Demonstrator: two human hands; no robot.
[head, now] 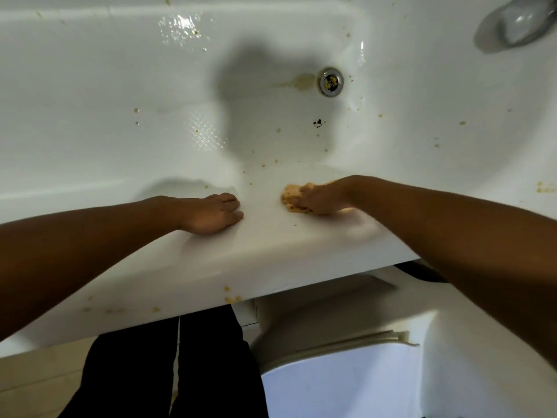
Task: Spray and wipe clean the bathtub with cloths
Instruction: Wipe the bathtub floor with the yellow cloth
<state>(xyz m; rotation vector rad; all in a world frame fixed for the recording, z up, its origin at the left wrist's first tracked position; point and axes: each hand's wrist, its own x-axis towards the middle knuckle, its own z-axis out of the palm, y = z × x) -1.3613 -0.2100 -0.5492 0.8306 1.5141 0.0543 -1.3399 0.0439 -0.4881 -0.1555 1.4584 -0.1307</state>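
The white bathtub [265, 245] fills the view, its near rim running across the middle. Yellowish specks dot the rim and the basin, and a brownish smear lies beside the metal drain [331, 81]. My right hand [324, 198] presses a crumpled orange-tan cloth [291, 200] onto the inner edge of the rim. My left hand [211, 213] rests flat on the rim a short way to the left, fingers together, holding nothing. No spray bottle is visible.
A chrome tap fitting [517, 22] sits at the top right corner of the tub. Below the rim, a white toilet [346, 357] stands at the lower right. My dark trouser legs [174, 366] are against the tub's outer side.
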